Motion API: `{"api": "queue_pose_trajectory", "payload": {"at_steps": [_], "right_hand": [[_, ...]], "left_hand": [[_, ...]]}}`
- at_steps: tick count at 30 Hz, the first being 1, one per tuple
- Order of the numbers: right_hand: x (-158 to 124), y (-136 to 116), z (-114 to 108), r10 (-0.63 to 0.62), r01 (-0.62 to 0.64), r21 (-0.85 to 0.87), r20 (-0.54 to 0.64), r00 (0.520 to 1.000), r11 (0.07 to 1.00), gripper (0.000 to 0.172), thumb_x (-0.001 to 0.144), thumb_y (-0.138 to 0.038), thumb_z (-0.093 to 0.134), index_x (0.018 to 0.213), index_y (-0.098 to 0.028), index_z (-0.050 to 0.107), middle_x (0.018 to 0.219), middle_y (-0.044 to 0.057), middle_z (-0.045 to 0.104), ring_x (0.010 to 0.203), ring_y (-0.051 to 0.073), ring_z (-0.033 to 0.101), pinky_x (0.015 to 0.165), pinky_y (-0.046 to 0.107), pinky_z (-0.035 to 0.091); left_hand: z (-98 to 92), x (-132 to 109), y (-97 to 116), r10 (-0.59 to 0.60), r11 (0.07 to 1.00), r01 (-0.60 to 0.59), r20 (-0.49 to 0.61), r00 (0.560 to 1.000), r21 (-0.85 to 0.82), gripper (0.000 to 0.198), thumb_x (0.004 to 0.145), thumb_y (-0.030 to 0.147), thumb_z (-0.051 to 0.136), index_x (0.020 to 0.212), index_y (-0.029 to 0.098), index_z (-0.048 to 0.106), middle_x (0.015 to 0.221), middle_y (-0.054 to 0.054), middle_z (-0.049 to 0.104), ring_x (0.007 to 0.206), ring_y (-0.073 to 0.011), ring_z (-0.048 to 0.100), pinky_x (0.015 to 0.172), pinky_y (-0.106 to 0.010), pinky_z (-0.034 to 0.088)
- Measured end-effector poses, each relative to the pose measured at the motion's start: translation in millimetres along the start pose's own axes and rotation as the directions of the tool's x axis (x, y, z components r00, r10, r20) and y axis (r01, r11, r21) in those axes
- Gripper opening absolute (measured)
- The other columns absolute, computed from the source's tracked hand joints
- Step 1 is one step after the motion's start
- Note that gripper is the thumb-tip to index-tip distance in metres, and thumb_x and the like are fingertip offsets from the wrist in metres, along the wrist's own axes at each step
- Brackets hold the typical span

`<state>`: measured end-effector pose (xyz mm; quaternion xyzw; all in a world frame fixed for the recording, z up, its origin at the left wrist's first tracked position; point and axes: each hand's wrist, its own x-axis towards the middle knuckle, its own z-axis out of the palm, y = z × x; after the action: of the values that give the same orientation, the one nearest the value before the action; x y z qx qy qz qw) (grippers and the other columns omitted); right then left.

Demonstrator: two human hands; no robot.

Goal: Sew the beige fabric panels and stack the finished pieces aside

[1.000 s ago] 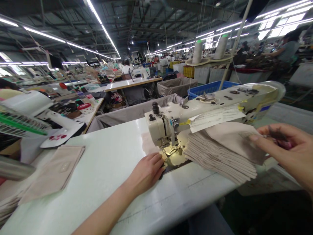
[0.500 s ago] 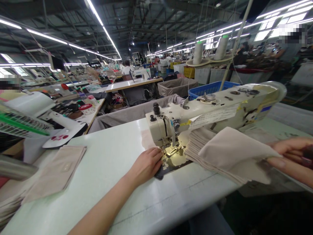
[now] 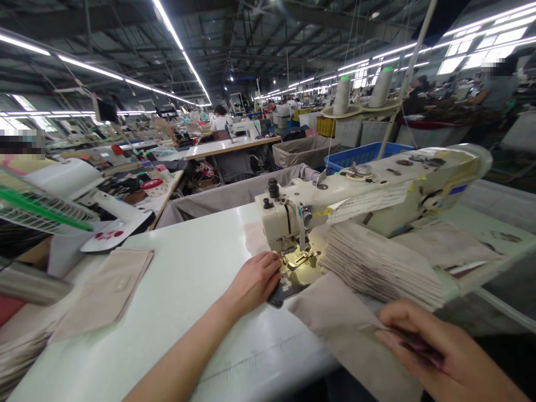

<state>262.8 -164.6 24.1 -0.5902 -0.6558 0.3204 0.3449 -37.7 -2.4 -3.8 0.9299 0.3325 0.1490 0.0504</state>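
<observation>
My right hand (image 3: pixel 435 346) pinches one edge of a beige fabric piece (image 3: pixel 335 315), which hangs over the table's front edge with its far corner close to the machine bed. My left hand (image 3: pixel 257 279) rests by the needle of the sewing machine (image 3: pixel 335 204), fingers bent together and their tips hidden. Just behind that hand, another beige cloth (image 3: pixel 255 237) lies against the machine head. The lit presser foot (image 3: pixel 299 259) has bare metal plate around it. Right of it is a thick stack of beige fabric pieces (image 3: pixel 381 265).
Folded beige pieces (image 3: pixel 104 293) lie on the left of the white table (image 3: pixel 201 245), near a fan (image 3: pixel 71 184). Thread cones (image 3: pixel 341 96) stand above the machine. Behind are a cloth-lined bin (image 3: pixel 234 190) and a blue basket (image 3: pixel 360 156). Other people work farther off.
My right hand has brought the fabric piece off the stack, leftward and toward me, uncovering the stack. My left hand stays by the needle. The view has shifted slightly.
</observation>
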Motion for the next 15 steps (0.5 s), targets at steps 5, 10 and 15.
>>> {"api": "queue_pose_trajectory", "payload": {"at_steps": [5,10,15], "right_hand": [[11,-7,60,0.154,-0.111,0.283,-0.134,0.979,0.953,0.027,0.088,-0.051,0.058,0.078,-0.026,0.058,0.063,-0.006,0.058,0.060,0.014,0.058,0.056,0.020,0.045],[14,-3,86,0.161,-0.130,0.352,-0.060,0.985,0.927,0.027,0.087,-0.051,0.060,0.080,-0.025,0.056,0.064,-0.006,0.055,0.062,0.015,0.056,0.059,0.022,0.045],[12,0,91,0.119,-0.111,0.318,-0.005,0.993,0.942,0.025,0.089,-0.049,0.056,0.081,-0.025,0.056,0.067,-0.005,0.060,0.065,0.015,0.060,0.060,0.022,0.046]], "left_hand": [[12.3,-3,0,-0.048,0.999,0.047,-0.067,0.997,-0.009,0.028,0.101,0.025,0.046,0.126,0.018,0.057,0.125,-0.012,0.062,0.116,-0.0254,0.059,0.103,-0.043,0.051],[14.9,-6,-3,-0.092,0.996,0.092,-0.062,0.994,-0.001,0.032,0.100,0.027,0.049,0.130,0.018,0.056,0.130,-0.012,0.061,0.121,-0.0264,0.057,0.105,-0.043,0.049],[-9.6,-18,-4,-0.248,0.969,0.248,-0.053,0.967,-0.015,0.032,0.101,0.028,0.041,0.113,0.016,0.068,0.115,-0.013,0.068,0.105,-0.0270,0.063,0.095,-0.043,0.050]]}}
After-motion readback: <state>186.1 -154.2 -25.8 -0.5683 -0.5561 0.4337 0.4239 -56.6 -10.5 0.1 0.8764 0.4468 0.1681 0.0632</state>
